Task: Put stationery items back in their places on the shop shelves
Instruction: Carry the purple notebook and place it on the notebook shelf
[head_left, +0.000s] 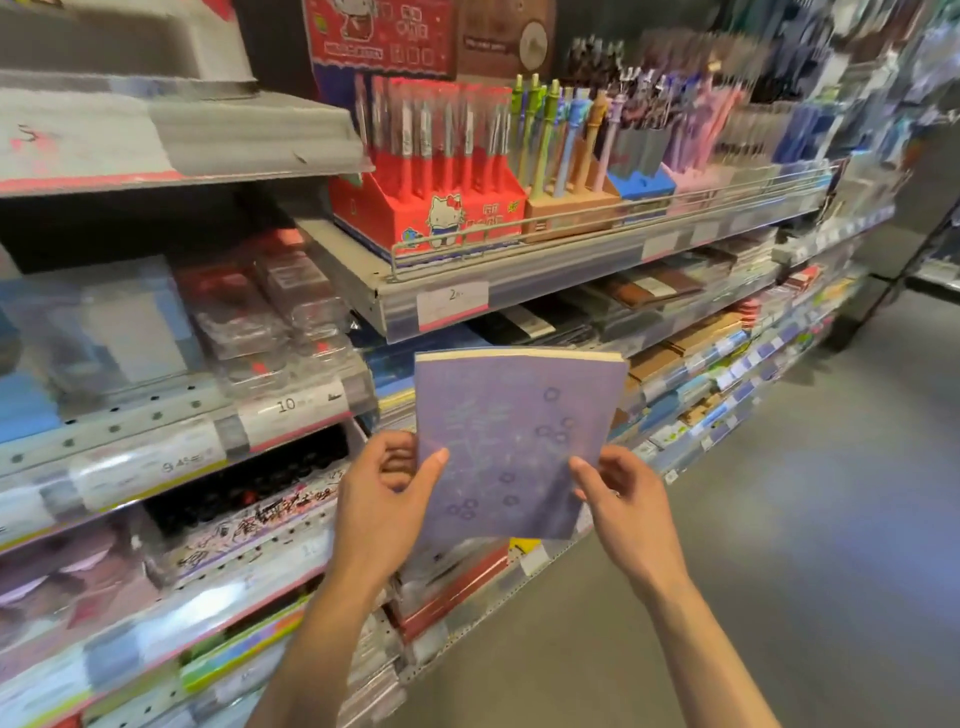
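A purple notebook (511, 441) with small flower outlines on its cover is held upright in front of the shelves, cream page edges on top. My left hand (384, 499) grips its lower left edge, thumb on the cover and fingers behind. My right hand (621, 499) pinches the lower right edge, thumb on the cover. The notebook sits just below the pen shelf (519, 283) and in front of shelves of stacked notebooks (691, 338).
A red cartoon-cat pen display box (431, 208) and holders of coloured pens (571, 150) stand behind a wire rail. Clear plastic cases (270, 312) fill the left shelf. Lower shelves hold packs and paper. Grey aisle floor (779, 519) spreads to the right.
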